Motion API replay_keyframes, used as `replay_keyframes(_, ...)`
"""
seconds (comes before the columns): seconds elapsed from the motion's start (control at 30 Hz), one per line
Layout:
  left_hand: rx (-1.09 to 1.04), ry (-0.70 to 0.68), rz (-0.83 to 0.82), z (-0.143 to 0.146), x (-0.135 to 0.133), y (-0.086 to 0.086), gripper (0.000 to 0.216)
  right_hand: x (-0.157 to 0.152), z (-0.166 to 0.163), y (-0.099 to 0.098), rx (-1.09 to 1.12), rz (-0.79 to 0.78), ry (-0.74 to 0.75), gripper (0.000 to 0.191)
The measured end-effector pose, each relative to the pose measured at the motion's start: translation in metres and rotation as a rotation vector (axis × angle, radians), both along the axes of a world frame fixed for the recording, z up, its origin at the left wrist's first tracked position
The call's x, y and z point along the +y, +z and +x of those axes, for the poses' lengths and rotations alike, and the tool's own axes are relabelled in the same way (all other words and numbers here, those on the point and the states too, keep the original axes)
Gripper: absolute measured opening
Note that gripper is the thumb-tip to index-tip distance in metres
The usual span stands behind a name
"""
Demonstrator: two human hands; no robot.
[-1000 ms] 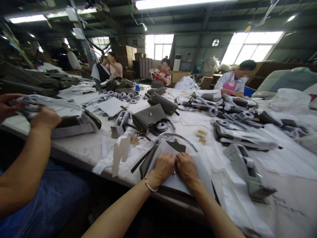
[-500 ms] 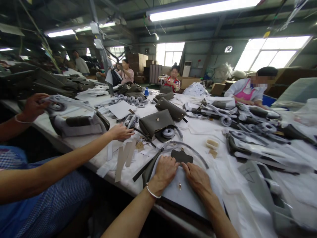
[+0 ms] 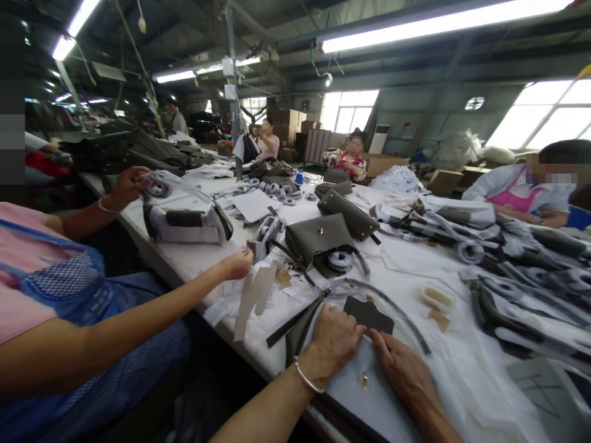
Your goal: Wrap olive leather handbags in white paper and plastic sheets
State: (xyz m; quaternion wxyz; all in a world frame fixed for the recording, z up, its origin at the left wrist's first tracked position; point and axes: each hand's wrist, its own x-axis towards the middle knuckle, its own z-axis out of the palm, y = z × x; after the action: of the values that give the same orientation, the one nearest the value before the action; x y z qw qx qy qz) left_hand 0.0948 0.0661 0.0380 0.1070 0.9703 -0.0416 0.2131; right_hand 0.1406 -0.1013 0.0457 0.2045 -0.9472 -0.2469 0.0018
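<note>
My left hand [image 3: 336, 338] and my right hand [image 3: 404, 368] lie side by side on a grey paper-covered bag [image 3: 369, 394] at the table's near edge. Both press flat on the paper, the left with knuckles bent, the right with fingers stretched. A small gold clasp [image 3: 364, 381] shows between my wrists. Just beyond my fingertips pokes out a dark leather flap [image 3: 368, 314], with a wrapped curved handle [image 3: 397, 314] arcing round it. A bracelet circles my left wrist.
A co-worker at my left reaches a hand [image 3: 237, 264] to paper strips [image 3: 252, 295] and holds a wrapped strap [image 3: 159, 184]. Grey handbags [image 3: 318, 237], tape rolls and wrapped straps cover the white table [image 3: 184, 261]. More people sit at the far side and right.
My view has swung left and up. My hands have slid apart and up the bag, uncovering the clasp. The co-worker's near hand has reached across to the paper strips.
</note>
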Motion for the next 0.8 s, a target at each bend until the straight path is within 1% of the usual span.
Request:
replay_keyframes(0.17, 0.003, 0.010, 0.014, -0.002, -0.001, 0.002, 0.036, 0.001, 0.005, -0.004, 0.022, -0.048, -0.006, 0.052)
replay_keyframes(0.3, -0.014, 0.023, 0.006, -0.002, -0.002, -0.001, 0.040, 0.000, 0.007, -0.011, -0.025, -0.076, -0.004, 0.046)
replay_keyframes(0.37, -0.023, 0.034, -0.008, -0.001, -0.003, -0.002, 0.042, -0.001, 0.007, -0.014, -0.029, -0.074, -0.040, 0.046)
replay_keyframes(0.43, -0.024, 0.040, -0.015, -0.001, -0.003, -0.002, 0.042, -0.001, 0.009, -0.017, -0.016, -0.051, -0.114, 0.049)
replay_keyframes(0.53, -0.002, 0.030, -0.011, -0.001, -0.002, 0.000, 0.040, 0.001, 0.016, -0.025, -0.134, 0.067, -0.202, 0.053)
replay_keyframes(0.6, 0.010, 0.025, -0.002, -0.002, -0.002, 0.003, 0.039, 0.001, 0.021, -0.030, -0.222, 0.164, -0.235, 0.064)
replay_keyframes(0.63, 0.013, 0.023, 0.003, -0.003, -0.002, 0.004, 0.037, 0.001, 0.023, -0.031, -0.210, 0.205, -0.255, 0.072)
replay_keyframes(0.7, 0.013, 0.026, 0.006, -0.004, -0.002, 0.005, 0.034, 0.000, 0.025, -0.028, -0.079, 0.306, -0.278, 0.085)
replay_keyframes(0.77, 0.012, 0.038, -0.008, -0.004, -0.002, 0.005, 0.031, -0.003, 0.021, -0.018, 0.062, 0.462, -0.282, 0.093)
replay_keyframes(0.8, 0.013, 0.043, -0.017, -0.004, -0.002, 0.005, 0.029, -0.005, 0.018, -0.011, 0.101, 0.552, -0.271, 0.093)
